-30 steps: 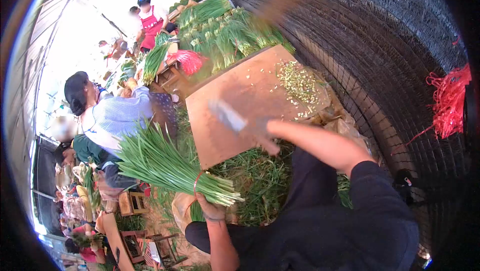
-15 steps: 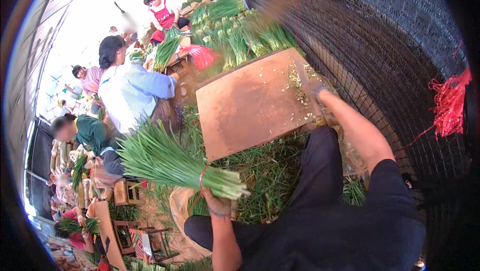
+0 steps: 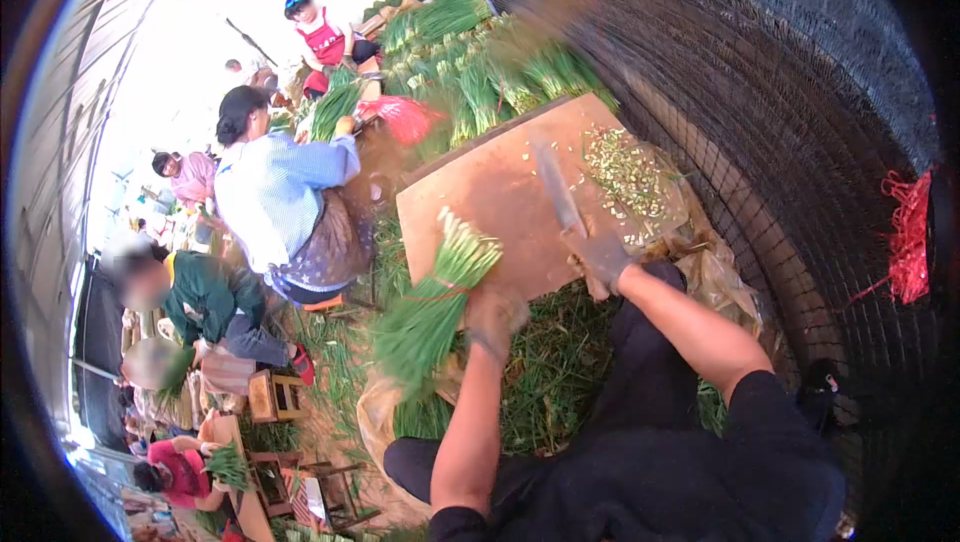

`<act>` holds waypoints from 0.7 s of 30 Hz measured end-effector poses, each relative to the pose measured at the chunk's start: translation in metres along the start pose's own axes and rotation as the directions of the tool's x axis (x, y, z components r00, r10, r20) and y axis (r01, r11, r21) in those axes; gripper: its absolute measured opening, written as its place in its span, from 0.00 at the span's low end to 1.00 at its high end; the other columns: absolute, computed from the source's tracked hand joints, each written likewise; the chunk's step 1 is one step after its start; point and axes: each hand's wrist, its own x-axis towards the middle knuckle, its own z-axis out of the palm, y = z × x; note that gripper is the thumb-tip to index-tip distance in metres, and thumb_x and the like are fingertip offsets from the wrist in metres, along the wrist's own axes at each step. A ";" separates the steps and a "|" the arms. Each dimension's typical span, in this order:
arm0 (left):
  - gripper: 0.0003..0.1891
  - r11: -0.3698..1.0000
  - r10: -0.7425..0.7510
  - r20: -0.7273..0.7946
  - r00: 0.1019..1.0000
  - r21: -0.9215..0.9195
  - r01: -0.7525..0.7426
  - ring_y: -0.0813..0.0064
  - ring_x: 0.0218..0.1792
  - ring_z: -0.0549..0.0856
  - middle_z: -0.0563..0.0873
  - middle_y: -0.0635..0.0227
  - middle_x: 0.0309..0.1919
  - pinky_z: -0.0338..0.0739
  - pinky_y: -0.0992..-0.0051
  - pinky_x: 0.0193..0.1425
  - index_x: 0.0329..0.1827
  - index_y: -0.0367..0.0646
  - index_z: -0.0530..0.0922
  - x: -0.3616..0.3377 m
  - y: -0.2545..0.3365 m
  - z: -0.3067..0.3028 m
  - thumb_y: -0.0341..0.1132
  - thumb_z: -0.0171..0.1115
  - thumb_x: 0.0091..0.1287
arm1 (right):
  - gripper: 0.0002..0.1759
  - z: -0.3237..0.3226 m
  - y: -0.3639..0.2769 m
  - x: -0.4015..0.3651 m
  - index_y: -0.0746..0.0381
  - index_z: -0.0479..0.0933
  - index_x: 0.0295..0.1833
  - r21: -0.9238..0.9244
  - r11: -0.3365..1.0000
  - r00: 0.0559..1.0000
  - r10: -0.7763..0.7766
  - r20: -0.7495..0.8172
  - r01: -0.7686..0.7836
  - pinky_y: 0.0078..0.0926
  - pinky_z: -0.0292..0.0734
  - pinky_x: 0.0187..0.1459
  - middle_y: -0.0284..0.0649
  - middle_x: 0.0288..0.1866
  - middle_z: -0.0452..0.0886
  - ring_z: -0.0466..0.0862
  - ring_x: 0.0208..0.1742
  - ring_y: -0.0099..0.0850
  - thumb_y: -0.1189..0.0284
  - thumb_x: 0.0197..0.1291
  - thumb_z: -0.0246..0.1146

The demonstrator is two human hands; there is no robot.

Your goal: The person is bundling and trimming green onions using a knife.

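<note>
A bunch of chives (image 3: 425, 317) with a red tie round it is tilted at the near left edge of the wooden board (image 3: 480, 212), its pale stem ends pointing up over the board. My left hand (image 3: 497, 314), slightly blurred, is closed on the right side of the bunch below the tie. In my gloved right hand (image 3: 603, 262) is a knife (image 3: 556, 187), gripped at the board's near edge. Its broad blade points away from me above the board. Chopped pale stem bits (image 3: 625, 177) lie scattered at the board's right end.
Beyond the board lie rows of chive bunches (image 3: 470, 87). Loose green trimmings (image 3: 550, 372) cover the ground before my knees. A co-worker in a striped shirt (image 3: 280, 202) sits at the left. Black netting (image 3: 760, 112) with red ties (image 3: 905, 242) hangs along the right.
My left hand has brought the chives to the board and swung them so the stem ends point up. The knife has moved left and nearer, away from the chopped bits.
</note>
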 end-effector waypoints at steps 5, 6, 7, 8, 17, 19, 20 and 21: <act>0.19 0.786 -0.301 0.468 0.831 0.615 -0.062 0.73 0.48 0.84 0.85 0.64 0.45 0.78 0.72 0.55 0.60 0.38 0.76 -0.048 0.074 0.040 0.41 0.60 0.72 | 0.30 0.007 0.011 -0.004 0.59 0.66 0.72 0.010 0.999 0.990 -0.035 0.135 0.034 0.25 0.78 0.29 0.33 0.36 0.77 0.78 0.28 0.22 0.69 0.64 0.62; 0.20 0.648 -0.124 0.429 0.895 0.718 -0.254 0.73 0.48 0.83 0.86 0.63 0.45 0.77 0.72 0.55 0.60 0.38 0.77 -0.044 0.110 0.053 0.41 0.61 0.71 | 0.33 0.008 0.012 -0.002 0.59 0.63 0.75 0.057 0.996 0.977 -0.077 0.198 0.067 0.24 0.78 0.30 0.33 0.38 0.77 0.78 0.29 0.21 0.70 0.65 0.61; 0.20 0.449 0.071 0.414 0.907 0.799 -0.400 0.73 0.48 0.83 0.86 0.62 0.44 0.77 0.72 0.55 0.60 0.38 0.77 -0.028 0.146 0.062 0.40 0.62 0.71 | 0.33 0.009 0.009 -0.001 0.59 0.63 0.75 0.055 0.996 0.977 -0.075 0.202 0.065 0.24 0.78 0.30 0.33 0.38 0.77 0.78 0.29 0.21 0.70 0.65 0.61; 0.24 0.770 0.045 0.429 0.902 0.560 -0.305 0.71 0.52 0.82 0.85 0.60 0.52 0.74 0.69 0.60 0.62 0.36 0.76 0.002 0.171 0.058 0.43 0.64 0.69 | 0.35 0.012 0.003 -0.005 0.58 0.59 0.77 0.119 0.993 0.968 -0.034 0.249 0.004 0.22 0.77 0.29 0.32 0.37 0.76 0.78 0.28 0.20 0.71 0.65 0.60; 0.60 0.096 -0.113 0.087 0.990 0.992 -0.077 0.49 0.64 0.77 0.77 0.45 0.63 0.70 0.62 0.69 0.76 0.37 0.59 0.153 0.147 0.034 0.68 0.75 0.46 | 0.39 0.022 -0.007 -0.018 0.61 0.53 0.79 0.210 0.978 0.973 -0.044 0.225 -0.004 0.18 0.72 0.24 0.30 0.34 0.72 0.74 0.24 0.18 0.73 0.65 0.59; 0.56 0.139 -0.153 0.163 0.975 0.980 -0.142 0.52 0.64 0.77 0.78 0.47 0.62 0.70 0.61 0.69 0.75 0.38 0.60 0.126 0.128 0.059 0.62 0.76 0.49 | 0.38 0.021 -0.001 -0.016 0.60 0.54 0.79 0.200 0.980 0.975 -0.019 0.222 -0.026 0.17 0.72 0.24 0.30 0.35 0.72 0.73 0.24 0.18 0.73 0.65 0.59; 0.53 0.191 -0.180 0.238 0.955 0.960 -0.203 0.54 0.64 0.78 0.80 0.49 0.61 0.71 0.60 0.68 0.75 0.39 0.60 0.114 0.117 0.064 0.56 0.77 0.52 | 0.37 0.022 -0.002 -0.017 0.60 0.55 0.79 0.184 0.982 0.974 0.002 0.226 -0.044 0.16 0.71 0.23 0.30 0.35 0.72 0.73 0.24 0.17 0.73 0.65 0.59; 0.53 -0.379 -0.082 0.117 0.990 0.915 -0.139 0.55 0.66 0.76 0.77 0.49 0.63 0.71 0.56 0.68 0.74 0.39 0.61 0.116 0.101 0.055 0.59 0.76 0.50 | 0.37 0.023 -0.004 -0.016 0.60 0.55 0.79 0.182 0.981 0.975 0.020 0.220 -0.061 0.16 0.71 0.23 0.30 0.35 0.72 0.73 0.24 0.17 0.73 0.65 0.59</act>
